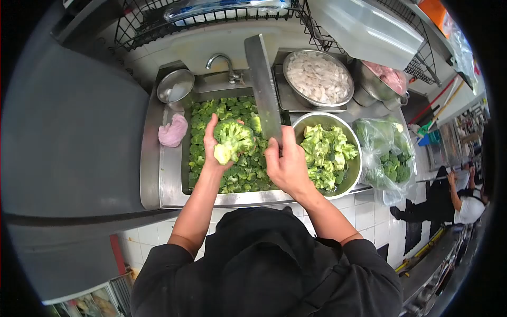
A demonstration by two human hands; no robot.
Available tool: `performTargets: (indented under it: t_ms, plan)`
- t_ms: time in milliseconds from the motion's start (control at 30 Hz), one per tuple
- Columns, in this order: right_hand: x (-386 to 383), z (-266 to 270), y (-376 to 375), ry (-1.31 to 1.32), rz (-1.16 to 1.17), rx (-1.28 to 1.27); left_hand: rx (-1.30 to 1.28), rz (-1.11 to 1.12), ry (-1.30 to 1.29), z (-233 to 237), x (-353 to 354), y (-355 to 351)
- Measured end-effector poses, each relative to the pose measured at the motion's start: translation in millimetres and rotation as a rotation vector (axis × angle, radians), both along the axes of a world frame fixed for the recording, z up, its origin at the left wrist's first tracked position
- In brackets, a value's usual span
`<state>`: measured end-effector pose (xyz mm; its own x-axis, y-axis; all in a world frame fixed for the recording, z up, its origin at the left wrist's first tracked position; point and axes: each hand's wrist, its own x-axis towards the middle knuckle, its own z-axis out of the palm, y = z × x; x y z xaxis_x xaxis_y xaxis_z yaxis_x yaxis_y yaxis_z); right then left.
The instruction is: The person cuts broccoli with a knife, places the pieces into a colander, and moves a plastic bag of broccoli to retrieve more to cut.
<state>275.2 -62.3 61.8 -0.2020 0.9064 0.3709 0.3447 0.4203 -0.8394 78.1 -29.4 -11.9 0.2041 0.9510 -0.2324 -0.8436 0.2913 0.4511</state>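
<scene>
Your left hand (210,149) cups the broccoli head (235,137), its fingers partly hidden behind it and its thumb extended. Your right hand (290,165) wraps its fingers tightly round the cleaver (263,87), blade raised beyond them. Cut florets (248,178) lie beneath both hands' fingers.

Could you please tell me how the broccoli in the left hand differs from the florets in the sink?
The held broccoli is one larger head with a thick, pale stem; the florets are many smaller pieces. The held broccoli is in the left hand, while the florets lie spread across the sink. Both are green.
</scene>
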Motion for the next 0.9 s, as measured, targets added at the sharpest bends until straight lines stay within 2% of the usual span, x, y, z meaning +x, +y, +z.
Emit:
performTargets:
  t_ms: [100, 167, 233, 267, 300, 333, 367, 400, 500, 567, 600, 767, 800, 900]
  plan:
    - [14.4, 15.9, -12.3, 0.092, 0.044, 0.064, 0.076, 0.029, -0.019, 6.8, 16.9, -8.8]
    - [17.6, 14.9, -20.0, 0.157, 0.067, 0.131, 0.074, 0.244, -0.187, 23.4, 41.5, -18.2]
    - [13.5, 3.3, -23.4, 0.272, 0.051, 0.307, 0.129, 0.242, -0.255, 21.3, 54.0, -21.7]
    - [10.3, -1.9, -21.7, 0.234, 0.06, 0.309, 0.119, 0.279, -0.316, 21.0, 62.7, -21.8]
    - [7.9, -16.5, -19.6, 0.175, 0.103, 0.14, 0.108, 0.313, -0.378, 19.3, 69.9, -22.8]
    - [5.0, -27.7, -14.9, 0.135, 0.131, 0.1, 0.259, 0.266, -0.227, 12.3, 75.1, -25.8]
    - [4.2, -35.9, -11.0, 0.095, 0.157, 0.061, 0.256, 0.265, -0.223, 6.0, 79.2, -28.0]
    - [7.1, -35.7, -10.3, 0.046, 0.134, 0.085, 0.216, 0.298, -0.254, 4.0, 82.6, -28.4]
    - [15.5, -40.8, -6.0, 0.112, 0.068, 0.041, 0.15, 0.361, -0.261, -2.7, 85.0, -30.8]
    - [30.8, -32.9, 1.3, 0.086, 0.042, -0.023, 0.08, 0.56, -0.326, -7.1, 86.9, -32.0]
    - [35.6, -32.1, 4.4, 0.113, 0.037, -0.027, 0.119, 0.528, -0.407, -7.6, 81.4, -33.2]
    - [30.1, -20.2, -7.7, 0.22, 0.052, 0.044, 0.089, 0.527, -0.411, -11.1, 73.1, -27.9]
    - [21.7, -22.3, -9.1, 0.211, 0.089, 0.022, 0.096, 0.486, -0.366, -21.6, 69.0, -24.3]
    - [-1.4, -40.9, 0.5, 0.075, 0.15, -0.021, 0.16, 0.419, -0.247, -9.9, 76.9, -15.6]
